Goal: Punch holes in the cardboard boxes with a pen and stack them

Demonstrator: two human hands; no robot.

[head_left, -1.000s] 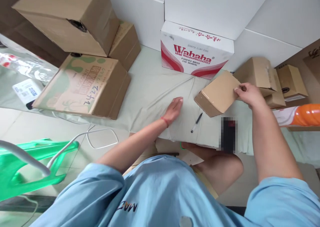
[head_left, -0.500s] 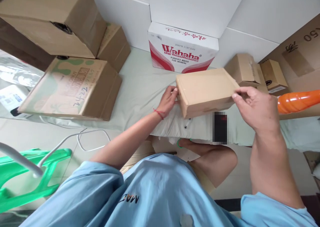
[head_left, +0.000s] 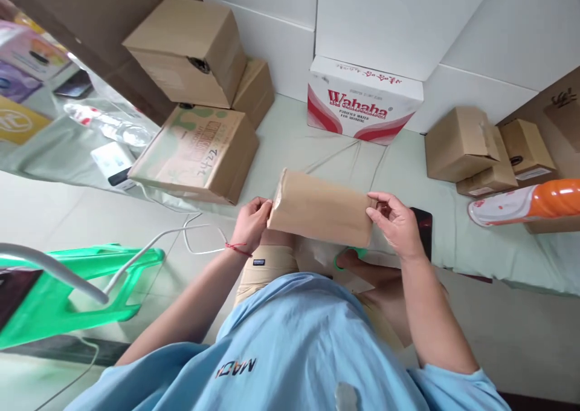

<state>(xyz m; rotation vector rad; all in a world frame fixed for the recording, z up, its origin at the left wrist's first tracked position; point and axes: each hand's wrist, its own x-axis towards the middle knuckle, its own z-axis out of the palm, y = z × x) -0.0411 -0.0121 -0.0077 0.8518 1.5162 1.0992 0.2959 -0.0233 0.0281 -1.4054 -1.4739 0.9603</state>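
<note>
A plain brown cardboard box is held between my two hands, over the front edge of the cloth-covered surface and close to my lap. My left hand pinches its left end, with a red string around the wrist. At the right end, the fingers and thumb of my right hand close on the box's edge. A dark phone-like object lies just right of my right hand, partly hidden by it.
Brown boxes are stacked at the left. A Wahaha carton stands against the wall. Small boxes and an orange-topped bottle are at the right. A green stool and a white cable are at the lower left.
Both hands have brought the box left and closer to my body, and it is tilted differently. The head view has shifted, showing more of the left side.
</note>
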